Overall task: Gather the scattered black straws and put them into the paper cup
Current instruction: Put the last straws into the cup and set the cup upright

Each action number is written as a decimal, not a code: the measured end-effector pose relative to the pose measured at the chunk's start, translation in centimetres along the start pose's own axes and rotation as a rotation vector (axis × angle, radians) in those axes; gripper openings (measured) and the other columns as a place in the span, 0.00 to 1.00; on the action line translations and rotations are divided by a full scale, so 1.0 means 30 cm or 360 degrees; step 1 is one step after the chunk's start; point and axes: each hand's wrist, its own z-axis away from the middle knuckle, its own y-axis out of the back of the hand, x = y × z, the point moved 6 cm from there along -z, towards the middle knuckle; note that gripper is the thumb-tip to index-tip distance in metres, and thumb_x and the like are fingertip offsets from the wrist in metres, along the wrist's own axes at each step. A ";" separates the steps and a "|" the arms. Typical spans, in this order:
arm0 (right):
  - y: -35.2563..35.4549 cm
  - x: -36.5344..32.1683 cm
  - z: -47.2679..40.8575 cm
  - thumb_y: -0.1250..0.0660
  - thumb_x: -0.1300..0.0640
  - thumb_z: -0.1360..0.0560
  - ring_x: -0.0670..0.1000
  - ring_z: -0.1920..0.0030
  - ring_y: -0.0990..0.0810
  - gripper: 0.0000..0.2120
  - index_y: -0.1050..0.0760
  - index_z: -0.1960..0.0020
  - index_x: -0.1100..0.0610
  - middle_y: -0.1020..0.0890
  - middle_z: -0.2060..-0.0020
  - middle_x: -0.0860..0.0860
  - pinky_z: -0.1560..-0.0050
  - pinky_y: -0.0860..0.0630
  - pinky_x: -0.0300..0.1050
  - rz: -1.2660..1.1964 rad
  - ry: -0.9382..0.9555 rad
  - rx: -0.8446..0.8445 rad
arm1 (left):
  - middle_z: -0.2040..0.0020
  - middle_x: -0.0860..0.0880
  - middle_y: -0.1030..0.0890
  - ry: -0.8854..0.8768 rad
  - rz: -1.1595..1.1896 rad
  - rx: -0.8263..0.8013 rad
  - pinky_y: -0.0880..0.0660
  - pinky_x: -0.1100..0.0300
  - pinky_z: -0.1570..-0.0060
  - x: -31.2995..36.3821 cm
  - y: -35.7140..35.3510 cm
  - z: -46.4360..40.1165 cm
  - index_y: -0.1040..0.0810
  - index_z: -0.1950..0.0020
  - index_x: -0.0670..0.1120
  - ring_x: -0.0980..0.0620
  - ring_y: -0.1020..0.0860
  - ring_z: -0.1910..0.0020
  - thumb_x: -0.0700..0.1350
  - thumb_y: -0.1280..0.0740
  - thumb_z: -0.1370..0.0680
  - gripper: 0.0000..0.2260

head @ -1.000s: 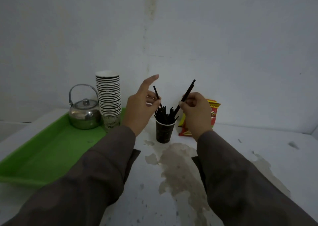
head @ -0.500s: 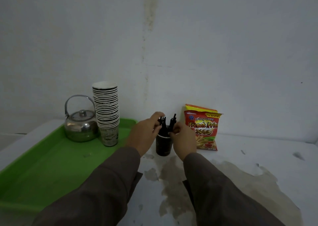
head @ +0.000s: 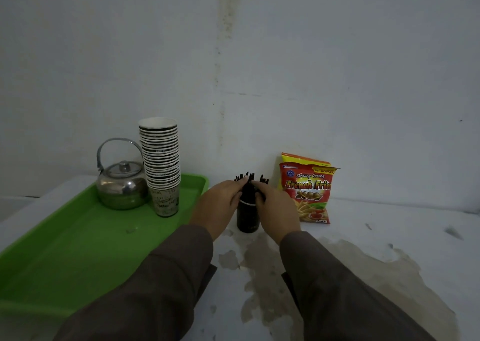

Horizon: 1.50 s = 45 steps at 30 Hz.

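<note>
Brown sleeves lead to left hand [head: 220, 205] & right hand [head: 276, 208], both w/ fingers closed round black straws [head: 249, 180] standing in dark paper cup [head: 248, 217], mid table [head: 363, 249]. Green tray [head: 65, 249] left w/ cup stack [head: 161, 164], kettle [head: 120, 187]; snack bag [head: 309, 188] far right.

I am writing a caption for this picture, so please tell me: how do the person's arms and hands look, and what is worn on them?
Both arms are covered by long, loose sleeves of plain dark grey-brown cloth, reaching to the wrists. The left hand and right hand are bare: no gloves, and no rings, watch or bracelet can be seen. The cloth shows no pattern or markings, only soft folds.
</note>
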 end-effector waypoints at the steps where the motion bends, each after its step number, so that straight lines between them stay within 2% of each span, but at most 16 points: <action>1: -0.004 -0.003 0.003 0.46 0.57 0.21 0.55 0.49 0.21 0.19 0.38 0.30 0.49 0.20 0.45 0.56 0.50 0.22 0.49 0.0033 0.0032 -0.0008 | 0.50 0.43 0.20 -0.0010 -0.0004 -0.0001 0.24 0.51 0.57 0.002 0.001 0.001 0.32 0.32 0.47 0.45 0.23 0.54 0.37 0.39 0.23 0.19; 4: -0.008 -0.010 0.012 0.46 0.55 0.21 0.53 0.50 0.22 0.23 0.46 0.28 0.44 0.24 0.44 0.55 0.51 0.22 0.47 0.0003 0.0133 -0.0025 | 0.48 0.43 0.21 -0.0025 0.0025 0.0022 0.24 0.54 0.56 0.010 0.013 -0.001 0.30 0.33 0.46 0.46 0.23 0.53 0.35 0.40 0.23 0.19; 8: 0.031 0.030 0.031 0.40 0.60 0.24 0.46 0.51 0.26 0.26 0.45 0.29 0.46 0.30 0.37 0.53 0.54 0.31 0.29 -0.0231 0.0033 0.0269 | 0.52 0.48 0.25 0.0100 0.0131 0.0187 0.24 0.57 0.59 -0.006 0.052 0.000 0.26 0.43 0.46 0.52 0.25 0.58 0.34 0.39 0.25 0.14; 9: 0.039 0.050 0.045 0.39 0.61 0.25 0.46 0.47 0.27 0.27 0.43 0.30 0.48 0.31 0.36 0.53 0.51 0.32 0.29 -0.0338 -0.0049 0.0350 | 0.53 0.49 0.27 0.0158 0.0180 0.0230 0.26 0.59 0.60 -0.017 0.058 0.003 0.26 0.45 0.46 0.53 0.27 0.59 0.32 0.39 0.27 0.14; 11: 0.029 0.092 0.079 0.37 0.63 0.26 0.50 0.39 0.30 0.27 0.42 0.31 0.52 0.32 0.35 0.53 0.41 0.33 0.37 -0.0557 -0.0246 0.0403 | 0.52 0.49 0.30 0.0305 0.0291 0.0227 0.30 0.61 0.60 -0.045 0.047 0.012 0.30 0.43 0.46 0.54 0.28 0.58 0.31 0.39 0.30 0.18; 15: -0.059 0.122 0.132 0.35 0.61 0.26 0.54 0.37 0.30 0.28 0.42 0.30 0.53 0.31 0.34 0.54 0.36 0.29 0.51 -0.0853 -0.0505 0.0179 | 0.35 0.44 0.33 0.0659 0.0709 -0.0185 0.31 0.58 0.48 -0.100 -0.052 0.043 0.43 0.29 0.45 0.48 0.30 0.41 0.32 0.36 0.28 0.30; 17: -0.091 0.107 0.141 0.35 0.61 0.26 0.54 0.34 0.32 0.33 0.47 0.27 0.51 0.35 0.30 0.53 0.34 0.31 0.55 -0.0933 -0.0501 0.0131 | 0.28 0.48 0.39 0.0657 0.0828 -0.0414 0.33 0.58 0.40 -0.092 -0.094 0.056 0.52 0.26 0.49 0.50 0.35 0.33 0.35 0.35 0.26 0.35; 19: -0.104 0.087 0.136 0.36 0.63 0.27 0.53 0.30 0.37 0.38 0.54 0.26 0.48 0.41 0.27 0.52 0.30 0.37 0.54 -0.0976 -0.0460 0.0152 | 0.29 0.55 0.42 0.0542 0.0812 -0.0509 0.36 0.60 0.37 -0.073 -0.108 0.056 0.56 0.27 0.57 0.57 0.39 0.33 0.38 0.34 0.26 0.38; 21: -0.105 0.067 0.123 0.36 0.65 0.27 0.50 0.29 0.40 0.40 0.57 0.27 0.45 0.44 0.26 0.50 0.33 0.41 0.43 -0.0939 -0.0373 0.0195 | 0.30 0.60 0.42 0.0440 0.0739 -0.0527 0.37 0.63 0.38 -0.054 -0.106 0.050 0.58 0.31 0.65 0.63 0.41 0.34 0.40 0.34 0.26 0.39; 23: -0.107 0.052 0.108 0.37 0.65 0.28 0.47 0.31 0.39 0.40 0.56 0.27 0.44 0.42 0.26 0.49 0.36 0.41 0.39 -0.0863 -0.0288 0.0201 | 0.29 0.61 0.43 0.0397 0.0700 -0.0516 0.37 0.64 0.38 -0.045 -0.102 0.045 0.58 0.33 0.68 0.64 0.41 0.34 0.40 0.35 0.25 0.39; 27: -0.130 0.051 0.086 0.36 0.64 0.28 0.48 0.31 0.36 0.39 0.55 0.27 0.44 0.39 0.28 0.50 0.38 0.40 0.38 -0.0780 -0.0248 0.0149 | 0.26 0.53 0.42 0.0392 0.0670 -0.0478 0.35 0.53 0.32 -0.045 -0.096 0.039 0.55 0.27 0.58 0.57 0.41 0.30 0.38 0.35 0.25 0.37; 30: -0.142 0.046 0.071 0.35 0.64 0.28 0.46 0.31 0.38 0.41 0.56 0.27 0.44 0.39 0.28 0.49 0.36 0.41 0.38 -0.0771 -0.0150 0.0088 | 0.26 0.51 0.41 0.0366 0.0624 -0.0429 0.34 0.48 0.33 -0.044 -0.094 0.023 0.51 0.26 0.55 0.54 0.41 0.29 0.34 0.36 0.25 0.35; 34: -0.154 0.052 0.037 0.33 0.65 0.28 0.39 0.34 0.42 0.44 0.58 0.29 0.38 0.38 0.33 0.41 0.35 0.42 0.37 -0.0832 -0.0107 0.0048 | 0.28 0.49 0.36 0.0432 0.0598 -0.0355 0.30 0.48 0.36 -0.076 -0.097 0.001 0.47 0.27 0.56 0.51 0.36 0.30 0.33 0.34 0.27 0.35; 39: -0.173 0.059 -0.020 0.33 0.67 0.29 0.44 0.31 0.39 0.44 0.57 0.32 0.35 0.39 0.28 0.47 0.31 0.39 0.43 -0.0958 -0.0106 -0.0040 | 0.35 0.46 0.31 0.0514 0.0615 -0.0326 0.25 0.52 0.41 -0.134 -0.099 -0.034 0.43 0.28 0.56 0.49 0.31 0.37 0.33 0.33 0.28 0.35; 41: -0.185 0.059 -0.045 0.34 0.67 0.28 0.47 0.30 0.38 0.43 0.56 0.30 0.36 0.40 0.28 0.48 0.32 0.38 0.43 -0.0978 -0.0105 -0.0103 | 0.36 0.46 0.31 0.0519 0.0587 -0.0331 0.25 0.52 0.42 -0.153 -0.100 -0.050 0.42 0.28 0.56 0.48 0.30 0.38 0.33 0.32 0.28 0.35; 45: -0.201 0.062 -0.092 0.35 0.67 0.28 0.44 0.32 0.39 0.43 0.58 0.27 0.43 0.41 0.27 0.50 0.34 0.37 0.41 -0.0943 -0.0108 -0.0211 | 0.36 0.45 0.31 0.0502 0.0454 -0.0315 0.28 0.52 0.39 -0.178 -0.102 -0.076 0.43 0.28 0.55 0.48 0.30 0.38 0.35 0.32 0.28 0.34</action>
